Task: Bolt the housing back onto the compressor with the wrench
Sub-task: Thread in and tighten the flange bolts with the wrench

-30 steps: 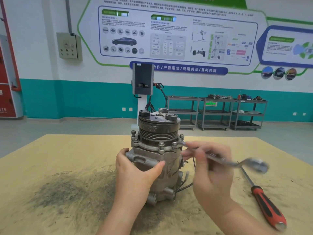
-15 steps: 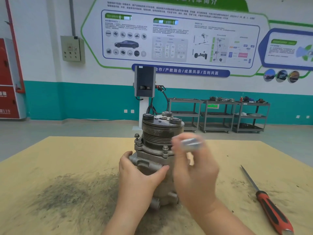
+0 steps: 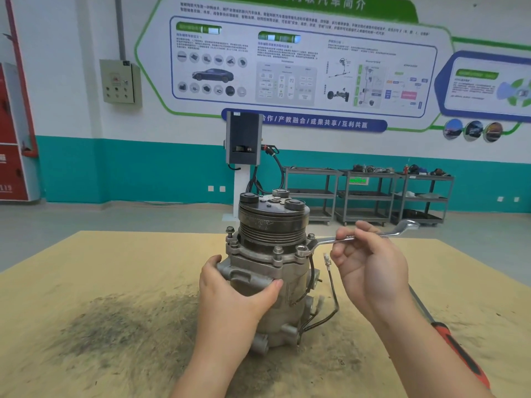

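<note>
The compressor [image 3: 273, 271] is standing upright at the middle of the tan table [image 3: 86, 268], pulley end up. The housing [image 3: 260, 255] is sitting as a flanged ring just below the pulley, with bolts [image 3: 277, 250] standing around its rim. The left hand [image 3: 230, 294] is gripping the compressor body on its near left side, fingers and thumb wrapped around a cast lug just under the housing flange. The right hand [image 3: 370, 262] is holding the wrench [image 3: 359, 237] to the right of the compressor, pinching the shank between thumb and fingertips. The ring end of the wrench is sitting over a bolt at the right edge of the housing; the open end is pointing away to the right. A red-handled screwdriver [image 3: 457, 349] is lying on the table to the right of the compressor, partly hidden by the right forearm. Dark grime is staining the table to the compressor's left.
</note>
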